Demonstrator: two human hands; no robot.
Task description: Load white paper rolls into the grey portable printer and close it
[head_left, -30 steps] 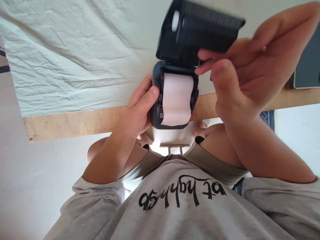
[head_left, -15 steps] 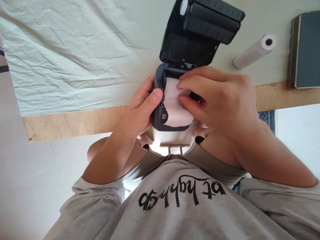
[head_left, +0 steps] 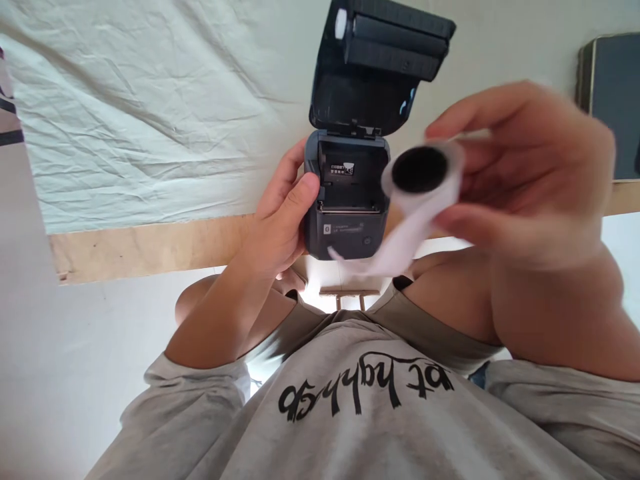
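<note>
Printer (head_left: 347, 200) sits lid-up at the surface's (head_left: 150, 243) edge, its black body clamped in my left grip (head_left: 280, 220). My right grip (head_left: 510, 180) pinches the paper roll (head_left: 423, 180) just beside the open bay, tail dangling.

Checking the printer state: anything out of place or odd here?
Yes. The paper roll is out of the printer, held in the right hand, its loose tail trailing across the printer's front. The lid stands open, bay empty. Left hand grips the body.

Black printer (head_left: 346, 200), white paper roll (head_left: 425, 183), pale green cloth (head_left: 150, 113).
</note>
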